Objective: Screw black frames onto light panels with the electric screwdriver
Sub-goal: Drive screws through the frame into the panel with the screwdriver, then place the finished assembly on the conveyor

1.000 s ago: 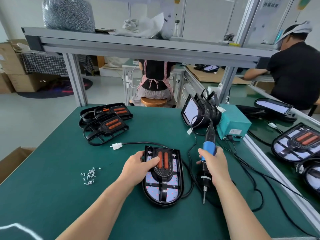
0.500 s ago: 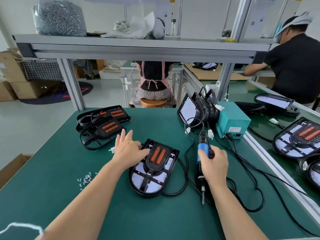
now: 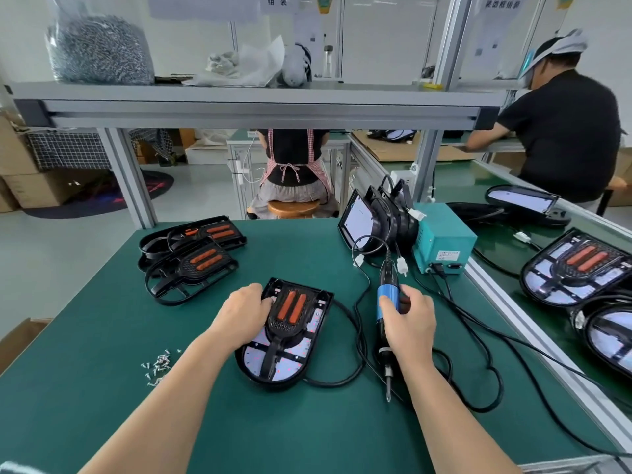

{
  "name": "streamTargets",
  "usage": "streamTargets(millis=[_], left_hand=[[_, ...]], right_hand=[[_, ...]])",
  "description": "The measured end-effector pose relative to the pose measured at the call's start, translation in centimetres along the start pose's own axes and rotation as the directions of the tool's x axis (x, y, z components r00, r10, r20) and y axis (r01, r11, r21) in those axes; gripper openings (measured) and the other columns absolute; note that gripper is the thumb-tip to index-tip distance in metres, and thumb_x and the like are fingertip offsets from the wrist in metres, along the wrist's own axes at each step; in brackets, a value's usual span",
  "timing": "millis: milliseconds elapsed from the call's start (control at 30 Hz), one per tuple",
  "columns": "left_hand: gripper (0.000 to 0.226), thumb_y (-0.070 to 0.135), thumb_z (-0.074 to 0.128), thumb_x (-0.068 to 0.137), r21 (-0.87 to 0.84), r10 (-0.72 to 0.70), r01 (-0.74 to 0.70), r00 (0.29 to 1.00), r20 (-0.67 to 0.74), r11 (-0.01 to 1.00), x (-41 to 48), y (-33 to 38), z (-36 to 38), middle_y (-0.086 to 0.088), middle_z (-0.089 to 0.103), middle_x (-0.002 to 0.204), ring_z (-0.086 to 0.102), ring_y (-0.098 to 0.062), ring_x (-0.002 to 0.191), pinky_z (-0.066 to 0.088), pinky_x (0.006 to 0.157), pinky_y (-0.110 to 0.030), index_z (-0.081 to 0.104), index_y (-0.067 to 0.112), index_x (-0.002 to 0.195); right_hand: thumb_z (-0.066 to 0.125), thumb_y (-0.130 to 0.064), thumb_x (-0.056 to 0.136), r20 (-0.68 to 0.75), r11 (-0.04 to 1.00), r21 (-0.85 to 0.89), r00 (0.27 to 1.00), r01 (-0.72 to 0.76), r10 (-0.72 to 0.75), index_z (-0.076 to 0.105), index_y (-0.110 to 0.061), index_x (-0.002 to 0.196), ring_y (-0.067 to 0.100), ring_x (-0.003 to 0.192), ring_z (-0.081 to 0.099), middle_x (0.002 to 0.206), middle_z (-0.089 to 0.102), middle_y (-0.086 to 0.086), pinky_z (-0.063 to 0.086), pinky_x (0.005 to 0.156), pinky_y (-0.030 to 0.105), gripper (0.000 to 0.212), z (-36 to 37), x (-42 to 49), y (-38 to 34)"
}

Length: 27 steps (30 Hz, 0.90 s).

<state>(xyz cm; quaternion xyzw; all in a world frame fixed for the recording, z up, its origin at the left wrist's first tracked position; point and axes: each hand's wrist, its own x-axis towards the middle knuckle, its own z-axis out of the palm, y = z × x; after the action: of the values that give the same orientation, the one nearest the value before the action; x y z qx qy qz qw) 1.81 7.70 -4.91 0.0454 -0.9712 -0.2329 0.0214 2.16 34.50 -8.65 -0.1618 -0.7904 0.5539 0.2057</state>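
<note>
While the left hand [image 3: 247,313] is gripping the framed light panel [image 3: 294,367] | right hand [image 3: 412,325] is gripping the electric screwdriver [image 3: 385,298] | bag [image 3: 99,51] on the shelf [image 3: 239,99] is holding small metal parts

passable: bare mat [image 3: 307,432] near edge | right: cable loops [image 3: 499,388] | left: loose screws [image 3: 159,366], frame stack [image 3: 191,261]

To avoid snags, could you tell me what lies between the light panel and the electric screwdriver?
Black cables loop over the green mat between light panel and electric screwdriver, seen in the head view.
</note>
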Motion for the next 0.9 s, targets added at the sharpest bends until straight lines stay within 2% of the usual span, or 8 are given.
streamTargets(millis=[200, 367, 467, 600, 700, 767, 833, 900], left_hand=[[0.039, 0.026, 0.052, 0.103, -0.182, 0.063, -0.118, 0.958, -0.280, 0.976, -4.6, 0.2, -1.7, -0.010, 0.046, 0.070, 0.036, -0.027, 0.064, 0.032, 0.061, -0.044, 0.029, 0.013, 0.074], [0.033, 0.020, 0.057, 0.100, -0.282, 0.154, -0.313, 0.869, -0.470, 0.907, -6.7, 0.6, -4.3, -0.011, 0.043, 0.062, 0.030, -0.019, 0.058, 0.035, 0.055, -0.026, 0.038, 0.006, 0.078], [0.028, 0.021, 0.057, 0.100, -0.350, 0.096, -0.331, 0.832, -0.546, 0.876, -7.2, 1.5, -5.2, -0.011, 0.048, 0.064, 0.036, -0.015, 0.056, 0.035, 0.054, -0.019, 0.043, 0.009, 0.078], [0.030, 0.025, 0.055, 0.101, -0.473, -0.138, -0.212, 0.786, -0.603, 0.855, -6.6, 2.6, -5.0, -0.001, 0.042, 0.062, 0.034, -0.010, 0.053, 0.033, 0.052, -0.018, 0.042, 0.011, 0.077], [0.021, 0.027, 0.056, 0.101, -0.584, -0.295, -0.148, 0.749, -0.593, 0.798, -6.6, 3.9, -3.6, 0.007, 0.050, 0.072, 0.044, -0.003, 0.060, 0.033, 0.055, -0.014, 0.046, 0.018, 0.085], [0.012, 0.029, 0.059, 0.099, -0.643, -0.339, -0.141, 0.754, -0.562, 0.753, -6.6, 4.7, -2.6, 0.014, 0.057, 0.082, 0.054, -0.002, 0.073, 0.036, 0.061, -0.014, 0.050, 0.024, 0.093], [0.011, 0.033, 0.062, 0.097, -0.795, -0.388, -0.119, 0.824, -0.413, 0.595, -6.4, 5.1, -1.8, 0.010, 0.065, 0.086, 0.063, -0.013, 0.079, 0.045, 0.066, -0.022, 0.056, 0.026, 0.092], [0.020, 0.036, 0.063, 0.097, -0.973, -0.326, 0.003, 0.943, -0.074, 0.230, -6.5, 5.8, -1.1, -0.004, 0.076, 0.095, 0.073, -0.024, 0.087, 0.056, 0.067, -0.035, 0.066, 0.017, 0.099]], right_hand=[[0.067, -0.019, 0.096, 0.022, 0.958, 0.014, 0.958, 0.287, -0.287, 0.057, -0.012, 0.139, 0.016, 0.135, 0.040, 0.133, 0.049, -0.008, 0.032, 0.115, 0.032, 0.045, -0.5, -1.2, -0.9], [0.032, -0.036, 0.111, 0.387, 0.888, -0.091, 0.838, 0.451, -0.385, 0.057, -0.005, 0.138, 0.007, 0.146, 0.031, 0.157, 0.044, -0.003, 0.019, 0.120, 0.024, 0.049, 0.1, -2.0, -2.8], [0.026, -0.051, 0.109, 0.576, 0.974, 0.001, 0.797, 0.225, -0.184, 0.061, -0.012, 0.138, -0.018, 0.131, 0.039, 0.146, 0.056, -0.008, 0.021, 0.101, 0.001, 0.059, 0.5, -3.3, -4.5], [0.022, -0.075, 0.097, 0.656, 0.936, 0.263, 0.754, -0.235, 0.005, 0.076, -0.046, 0.099, 0.011, 0.131, 0.055, 0.134, 0.066, -0.015, 0.032, 0.118, 0.039, 0.061, 0.8, -6.1, -7.3], [0.031, -0.076, 0.096, 0.831, 0.760, 0.457, 0.526, -0.461, -0.180, 0.063, -0.044, 0.133, 0.018, 0.132, 0.059, 0.137, 0.066, -0.004, 0.042, 0.113, 0.049, 0.058, 0.7, -9.0, -8.3], [0.059, -0.051, 0.098, 0.840, 0.686, 0.491, 0.501, -0.536, -0.210, 0.053, -0.028, 0.145, 0.027, 0.135, 0.056, 0.143, 0.062, 0.004, 0.044, 0.111, 0.055, 0.052, 0.4, -10.0, -8.4], [0.071, -0.019, 0.090, 0.818, 0.648, 0.521, 0.540, -0.555, -0.195, 0.053, -0.021, 0.142, 0.034, 0.130, 0.059, 0.139, 0.064, 0.009, 0.049, 0.106, 0.053, 0.056, 0.0, -9.9, -8.2], [0.066, -0.004, 0.087, 0.809, 0.616, 0.544, 0.551, -0.570, -0.204, 0.053, -0.018, 0.143, 0.035, 0.129, 0.060, 0.139, 0.064, 0.012, 0.050, 0.107, 0.049, 0.059, -0.5, -9.4, -7.5]])
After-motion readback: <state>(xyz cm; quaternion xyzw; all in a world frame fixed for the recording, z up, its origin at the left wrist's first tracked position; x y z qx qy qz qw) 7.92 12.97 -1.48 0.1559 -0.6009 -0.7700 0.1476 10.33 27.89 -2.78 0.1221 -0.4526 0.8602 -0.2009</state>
